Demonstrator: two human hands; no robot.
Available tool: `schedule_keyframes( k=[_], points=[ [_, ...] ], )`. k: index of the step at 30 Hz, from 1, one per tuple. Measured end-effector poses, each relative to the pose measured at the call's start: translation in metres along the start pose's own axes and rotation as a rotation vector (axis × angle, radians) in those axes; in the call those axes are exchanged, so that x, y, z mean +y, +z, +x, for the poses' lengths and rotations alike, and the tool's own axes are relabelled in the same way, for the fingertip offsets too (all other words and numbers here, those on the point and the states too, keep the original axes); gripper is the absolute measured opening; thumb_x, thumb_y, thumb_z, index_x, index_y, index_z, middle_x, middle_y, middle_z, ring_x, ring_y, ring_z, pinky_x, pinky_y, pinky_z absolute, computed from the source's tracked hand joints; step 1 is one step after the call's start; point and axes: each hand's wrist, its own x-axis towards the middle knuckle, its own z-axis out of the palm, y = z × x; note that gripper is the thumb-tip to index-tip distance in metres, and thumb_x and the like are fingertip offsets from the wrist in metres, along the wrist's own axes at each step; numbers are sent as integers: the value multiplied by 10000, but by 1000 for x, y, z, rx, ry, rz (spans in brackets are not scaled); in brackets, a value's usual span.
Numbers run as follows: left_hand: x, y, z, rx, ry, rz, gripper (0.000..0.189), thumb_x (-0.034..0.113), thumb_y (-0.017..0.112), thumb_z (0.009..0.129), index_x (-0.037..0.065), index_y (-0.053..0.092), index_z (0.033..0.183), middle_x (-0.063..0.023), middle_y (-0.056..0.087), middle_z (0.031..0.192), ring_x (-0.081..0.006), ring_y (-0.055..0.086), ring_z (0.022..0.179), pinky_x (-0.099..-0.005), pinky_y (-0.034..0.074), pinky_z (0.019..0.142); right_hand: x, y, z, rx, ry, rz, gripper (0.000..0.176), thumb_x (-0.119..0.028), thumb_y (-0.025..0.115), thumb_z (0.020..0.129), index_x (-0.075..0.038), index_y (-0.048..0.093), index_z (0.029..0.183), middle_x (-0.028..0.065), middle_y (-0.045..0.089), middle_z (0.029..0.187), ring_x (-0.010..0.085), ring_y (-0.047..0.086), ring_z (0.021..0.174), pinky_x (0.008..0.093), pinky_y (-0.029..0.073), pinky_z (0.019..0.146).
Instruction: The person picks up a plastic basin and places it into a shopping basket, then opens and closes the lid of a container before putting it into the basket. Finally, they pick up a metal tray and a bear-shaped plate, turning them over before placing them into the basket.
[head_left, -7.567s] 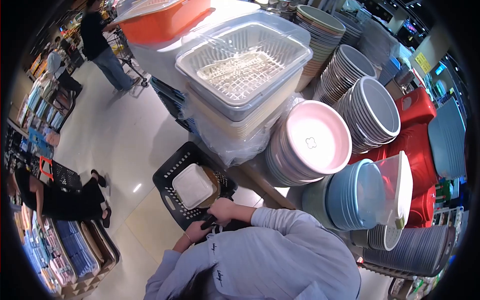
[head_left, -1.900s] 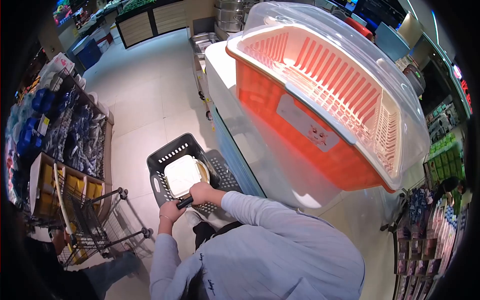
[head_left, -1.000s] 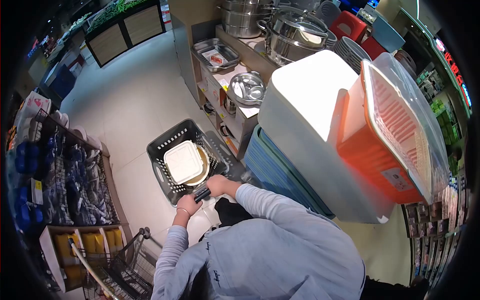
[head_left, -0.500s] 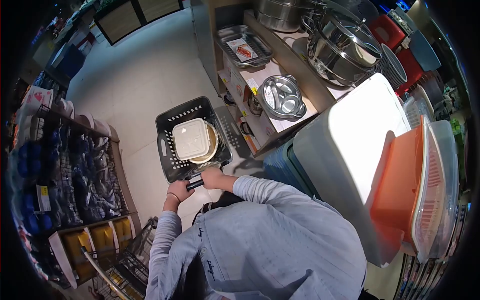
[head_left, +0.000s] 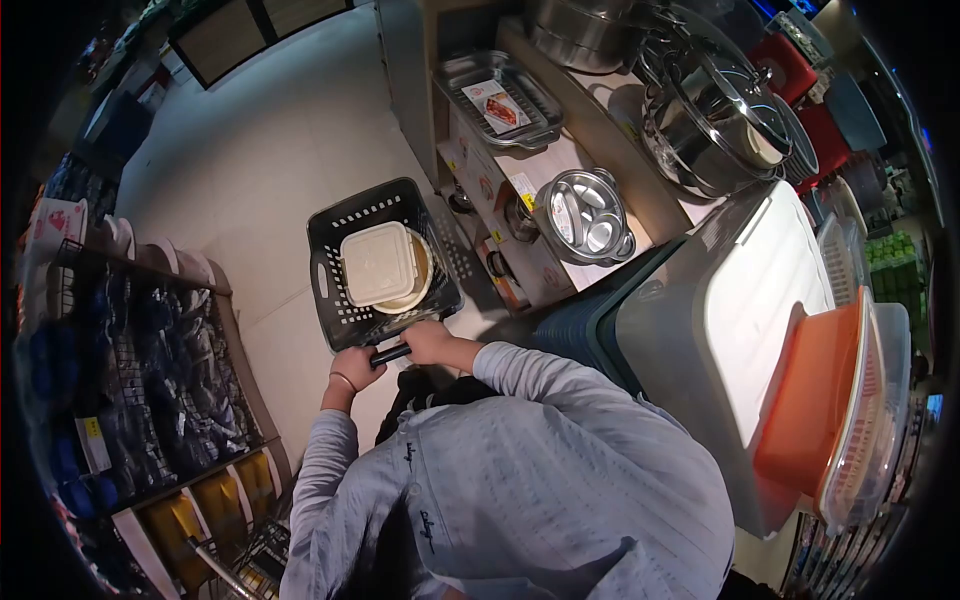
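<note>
My left hand [head_left: 357, 370] is closed around the black handle [head_left: 391, 354] of a dark shopping basket [head_left: 335, 325]. On the same handle, further right, my right hand [head_left: 428, 342] is wrapped too. Holes run along the basket's walls, and its open top faces me. Inside lies a cream square lidded container [head_left: 376, 262], resting on a round cream item [head_left: 424, 285] that it partly covers. The lower part of that round item is hidden.
To the right, shelves carry a glass baking dish [head_left: 500, 98], a steel divided dish [head_left: 585, 215] and a large steel pot [head_left: 715, 120]. Nearer stand a big white-lidded bin [head_left: 750, 290] and an orange tub [head_left: 810, 400]. A rack of packaged goods [head_left: 165, 350] lines the left.
The right-hand shelves and bins have shifted down and to the right in view, and the left rack has moved lower. Both hands keep their hold on the handle.
</note>
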Motion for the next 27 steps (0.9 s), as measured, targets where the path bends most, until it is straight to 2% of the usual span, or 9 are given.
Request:
schedule_keyframes(
  k=[5, 9, 11, 17, 20, 23, 26, 27],
  points=[
    [-19, -12, 28, 12, 76, -20, 247, 312, 588, 636, 74, 610, 695, -138, 594, 658, -309, 583, 630, -393, 476, 596, 10, -14, 28, -9, 23, -22, 209, -196, 604, 605, -81, 625, 779, 130, 609, 759, 301, 593, 768, 395, 474, 669],
    [-33, -25, 50, -30, 136, -16, 285, 333, 585, 651, 69, 623, 754, -142, 602, 677, -314, 590, 649, -396, 486, 612, 14, -24, 49, 35, 12, -19, 215, -220, 598, 604, -88, 622, 772, 130, 608, 758, 297, 593, 768, 393, 473, 667],
    [-38, -34, 60, -67, 101, -37, 286, 337, 581, 663, 73, 622, 765, -148, 605, 699, -318, 590, 670, -399, 484, 626, 13, -32, 59, 32, 34, -25, 210, -226, 593, 607, -89, 622, 764, 132, 609, 761, 297, 593, 770, 393, 472, 667],
    [-73, -49, 102, -176, 168, -59, 307, 350, 624, 664, 96, 616, 837, -149, 611, 760, -324, 588, 723, -398, 474, 663, 4, -51, 92, 38, 167, -73, 162, -199, 570, 607, -104, 625, 726, 130, 610, 760, 297, 592, 763, 396, 471, 670],
    [-74, -44, 119, -186, 255, -102, 266, 320, 603, 704, 96, 614, 847, -154, 611, 767, -326, 587, 737, -409, 470, 663, 18, -51, 96, 141, 103, -85, 146, -214, 592, 599, -96, 607, 685, 131, 589, 672, 324, 581, 683, 419, 465, 614],
    [-85, -47, 122, -268, 279, -54, 199, 239, 568, 725, 84, 612, 842, -164, 609, 771, -329, 586, 751, -413, 465, 671, 8, -54, 102, 76, 132, -100, 169, -183, 585, 590, -90, 606, 729, 135, 595, 710, 323, 582, 715, 414, 464, 637],
    [-98, -35, 130, -282, 300, -96, 177, 148, 541, 681, 72, 615, 822, -176, 606, 784, -332, 585, 780, -404, 463, 687, 1, -56, 104, 67, 156, -132, 187, -172, 591, 583, -87, 604, 749, 138, 596, 729, 319, 583, 730, 413, 463, 647],
    [-92, -27, 141, -306, 289, -100, 177, 148, 541, 681, 72, 615, 822, -176, 606, 784, -332, 585, 780, -404, 463, 687, 18, -54, 107, 51, 155, -112, 187, -172, 591, 583, -87, 604, 749, 138, 596, 729, 319, 583, 730, 413, 463, 647]
  ],
)
